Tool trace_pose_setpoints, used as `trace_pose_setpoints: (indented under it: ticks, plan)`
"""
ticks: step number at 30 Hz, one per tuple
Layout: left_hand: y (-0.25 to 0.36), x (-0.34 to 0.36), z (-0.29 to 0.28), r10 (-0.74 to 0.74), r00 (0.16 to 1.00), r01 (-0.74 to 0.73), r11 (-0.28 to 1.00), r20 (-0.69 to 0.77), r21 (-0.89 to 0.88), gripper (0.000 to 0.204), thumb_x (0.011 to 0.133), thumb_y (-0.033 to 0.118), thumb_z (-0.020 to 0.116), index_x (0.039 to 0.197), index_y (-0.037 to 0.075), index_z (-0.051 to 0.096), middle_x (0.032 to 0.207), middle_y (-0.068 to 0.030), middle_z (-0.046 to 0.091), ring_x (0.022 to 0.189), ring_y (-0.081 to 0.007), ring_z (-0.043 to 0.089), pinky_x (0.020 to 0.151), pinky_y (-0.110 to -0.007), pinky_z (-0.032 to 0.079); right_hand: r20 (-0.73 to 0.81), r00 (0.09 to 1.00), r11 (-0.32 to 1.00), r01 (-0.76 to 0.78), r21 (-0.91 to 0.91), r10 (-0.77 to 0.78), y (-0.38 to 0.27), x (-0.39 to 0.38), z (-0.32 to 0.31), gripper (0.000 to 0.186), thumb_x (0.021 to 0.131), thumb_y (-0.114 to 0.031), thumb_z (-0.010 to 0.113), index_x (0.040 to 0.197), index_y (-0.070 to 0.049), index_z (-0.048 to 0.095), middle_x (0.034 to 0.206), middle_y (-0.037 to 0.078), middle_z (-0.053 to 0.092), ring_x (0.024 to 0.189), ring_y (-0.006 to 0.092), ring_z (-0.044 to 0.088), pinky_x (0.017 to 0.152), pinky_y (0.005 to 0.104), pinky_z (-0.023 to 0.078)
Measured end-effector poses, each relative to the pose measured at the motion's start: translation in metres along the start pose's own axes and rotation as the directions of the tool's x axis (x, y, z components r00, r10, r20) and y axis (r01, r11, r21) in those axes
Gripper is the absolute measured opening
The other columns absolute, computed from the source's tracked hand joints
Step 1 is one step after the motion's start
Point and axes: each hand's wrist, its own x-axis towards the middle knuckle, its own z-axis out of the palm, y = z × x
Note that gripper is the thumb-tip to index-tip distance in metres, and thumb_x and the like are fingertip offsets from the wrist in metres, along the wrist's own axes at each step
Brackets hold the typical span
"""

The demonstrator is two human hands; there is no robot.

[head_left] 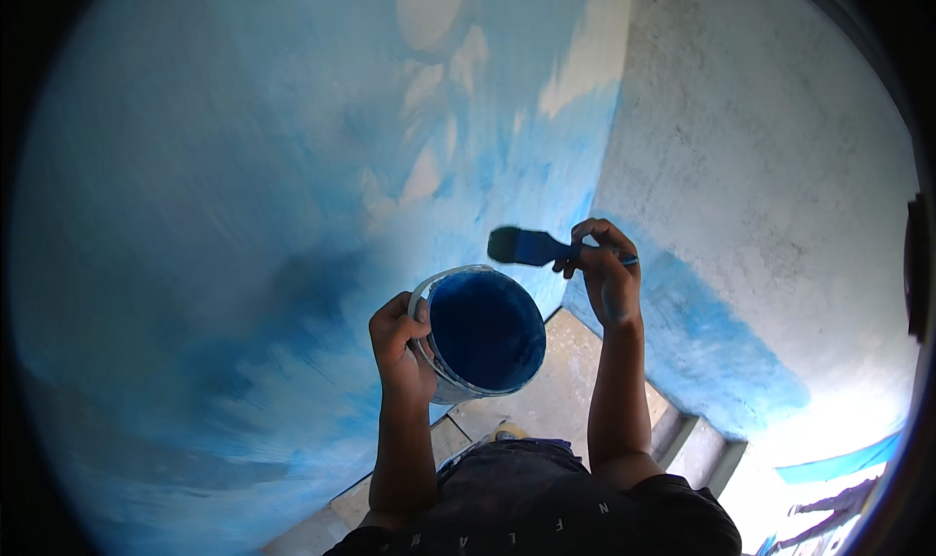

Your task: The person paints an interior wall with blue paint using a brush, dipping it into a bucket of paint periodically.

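Observation:
My left hand [398, 339] grips the rim and handle side of a whitish paint bucket [466, 392], thumb over the edge. Dark blue paint [487, 332] shows inside, and the bucket tilts so its mouth faces me. In my right hand [606, 268] is a flat paintbrush [526, 247], held by its handle between thumb and fingers. Its dark, paint-covered bristles point left, above the bucket's far rim and apart from it. Ahead and to the left stands a wall [292, 166] painted in blue shades with pale unpainted-looking patches.
A grey wall [760, 146] meets the painted one at a corner on the right, with a blue patch [712, 341] low on it. Below lies a tiled floor [556, 380]. Ledges or steps [697, 454] stand at lower right, near a bright area.

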Motion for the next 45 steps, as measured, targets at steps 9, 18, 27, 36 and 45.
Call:
trace_pose_setpoints:
  ticks: [9,18,27,36,45]
  plan:
    - [-0.038,0.027,-0.024,-0.197,0.948,0.226,0.97,0.251,-0.09,0.005,0.069,0.007,0.054,0.068,0.002,0.056,0.057,0.0011,0.047,0.039,-0.0053,0.033,0.039,-0.019,0.028,-0.233,0.958,0.656,-0.285,-0.699,0.168,0.0,-0.087,0.026,0.017,0.085,-0.005,0.073,0.099,0.002,0.068,0.083,0.012,0.071,0.074,0.0168,0.07,0.071,0.0273,0.056]
    - [-0.053,0.034,-0.024,-0.234,0.867,0.316,0.941,0.44,-0.122,0.005,0.071,0.006,0.05,0.068,0.006,0.046,0.06,0.0003,0.038,0.045,-0.0077,0.025,0.042,-0.022,0.023,-0.253,0.965,0.266,-0.262,-0.928,0.068,0.015,-0.106,0.051,0.021,0.083,-0.004,0.075,0.103,0.0,0.071,0.095,0.016,0.074,0.082,0.0232,0.073,0.077,0.0323,0.058]
    - [-0.052,0.034,-0.022,-0.259,0.881,0.315,0.945,0.396,-0.082,0.004,0.071,0.006,0.05,0.069,0.005,0.047,0.062,-0.0004,0.041,0.051,-0.0073,0.032,0.049,-0.02,0.027,-0.294,0.943,0.248,-0.325,-0.913,0.155,0.015,-0.1,0.057,0.02,0.085,-0.007,0.071,0.104,0.0,0.071,0.097,0.02,0.072,0.086,0.031,0.072,0.08,0.0374,0.056]
    - [-0.02,0.022,-0.009,-0.183,0.945,0.204,0.978,0.272,-0.049,0.01,0.068,0.008,0.051,0.066,0.006,0.041,0.062,-0.001,0.036,0.056,-0.0086,0.025,0.052,-0.023,0.023,-0.212,0.972,0.618,-0.103,-0.779,-0.105,-0.003,-0.079,0.057,0.015,0.085,-0.001,0.071,0.1,0.0,0.071,0.093,0.012,0.073,0.085,0.0199,0.072,0.076,0.0312,0.057]
    - [-0.004,-0.003,-0.017,0.002,0.993,0.011,0.994,0.117,-0.109,0.011,0.066,0.009,0.059,0.072,-0.001,0.059,0.062,-0.0014,0.051,0.043,-0.0075,0.038,0.042,-0.022,0.031,0.048,0.95,0.44,0.188,-0.878,-0.309,0.008,-0.065,0.067,0.022,0.082,0.002,0.075,0.104,-0.002,0.072,0.095,0.013,0.072,0.082,0.0211,0.071,0.071,0.0299,0.056]
